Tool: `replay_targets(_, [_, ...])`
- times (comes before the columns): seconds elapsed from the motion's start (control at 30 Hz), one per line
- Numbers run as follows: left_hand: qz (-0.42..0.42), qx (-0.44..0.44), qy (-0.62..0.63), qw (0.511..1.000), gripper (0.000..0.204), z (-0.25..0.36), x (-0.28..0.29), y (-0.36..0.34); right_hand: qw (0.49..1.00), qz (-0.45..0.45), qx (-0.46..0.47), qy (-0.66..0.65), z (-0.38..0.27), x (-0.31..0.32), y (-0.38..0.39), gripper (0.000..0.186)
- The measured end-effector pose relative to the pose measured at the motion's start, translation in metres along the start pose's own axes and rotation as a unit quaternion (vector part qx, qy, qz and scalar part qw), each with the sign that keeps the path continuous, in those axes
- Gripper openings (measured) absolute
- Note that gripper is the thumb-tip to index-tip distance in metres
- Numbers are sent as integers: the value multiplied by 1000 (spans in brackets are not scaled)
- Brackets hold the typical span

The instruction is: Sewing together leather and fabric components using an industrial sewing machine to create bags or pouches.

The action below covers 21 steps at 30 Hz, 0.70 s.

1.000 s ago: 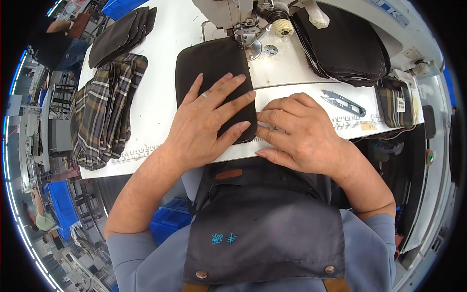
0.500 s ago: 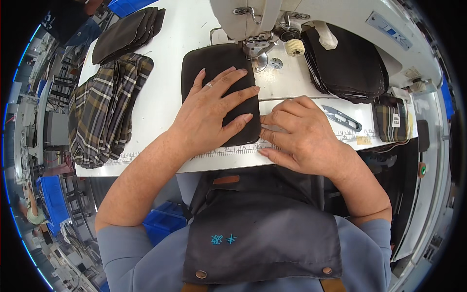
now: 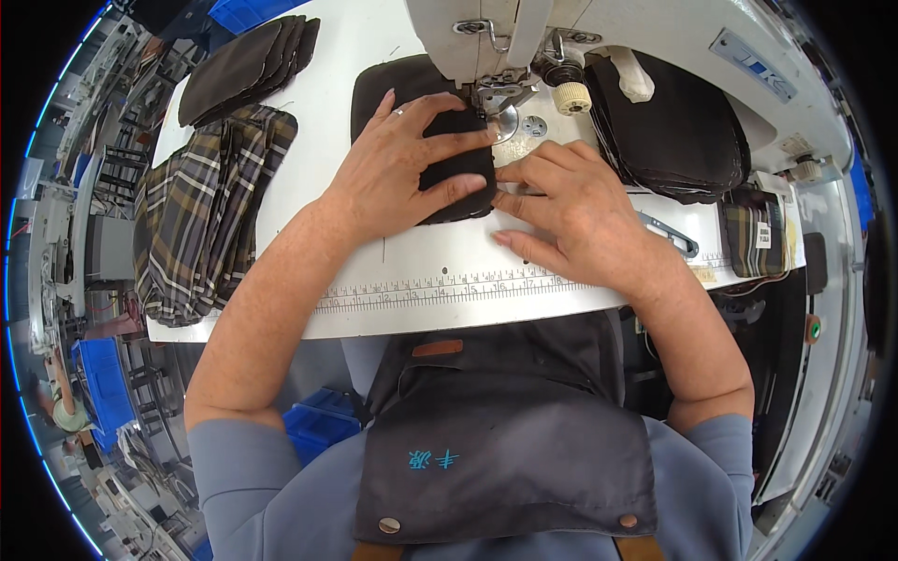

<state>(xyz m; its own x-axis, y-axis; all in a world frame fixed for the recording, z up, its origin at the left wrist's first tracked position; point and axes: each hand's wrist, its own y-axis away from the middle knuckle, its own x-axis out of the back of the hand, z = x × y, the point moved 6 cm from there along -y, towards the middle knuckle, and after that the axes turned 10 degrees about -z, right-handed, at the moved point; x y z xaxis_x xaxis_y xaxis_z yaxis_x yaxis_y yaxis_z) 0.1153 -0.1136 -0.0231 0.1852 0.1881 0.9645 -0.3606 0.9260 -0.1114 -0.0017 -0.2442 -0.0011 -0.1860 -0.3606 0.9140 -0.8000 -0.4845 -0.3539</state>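
Note:
A black fabric piece with rounded corners (image 3: 460, 208) lies under the presser foot (image 3: 482, 105) of a white sewing machine (image 3: 645, 28). My left hand (image 3: 393, 168) rests flat on top of it, fingers spread, fingertips close to the foot. At the piece's right edge, my right hand (image 3: 580, 210) touches the side with bent fingertips, its thumb apart and lower on the table. Behind my right wrist, thread snips (image 3: 675, 236) are partly covered.
Stacks of plaid pieces (image 3: 201, 215) and black pieces (image 3: 238, 75) lie at left. Another black stack (image 3: 673, 131) sits at right under the machine arm, near a plaid piece with a white label (image 3: 751, 234). A ruler strip (image 3: 440, 292) runs along the table's front edge.
The black fabric piece has slid away from me, further under the presser foot. Both hands moved forward with it, uncovering more of the ruler strip; my right wrist now covers part of the snips.

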Motion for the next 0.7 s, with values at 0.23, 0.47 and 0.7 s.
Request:
replay_targets(0.23, [30, -120, 60, 990, 29, 27, 8, 16, 1000, -17, 0, -15, 0, -5, 6, 28])
replay_targets(0.47, [44, -78, 153, 984, 22, 26, 2, 21, 1000, 0, 13, -2, -1, -4, 4, 21])
replay_targets(0.7, [62, -70, 95, 991, 17, 35, 4, 17, 1000, -2, 11, -5, -1, -4, 5, 22])
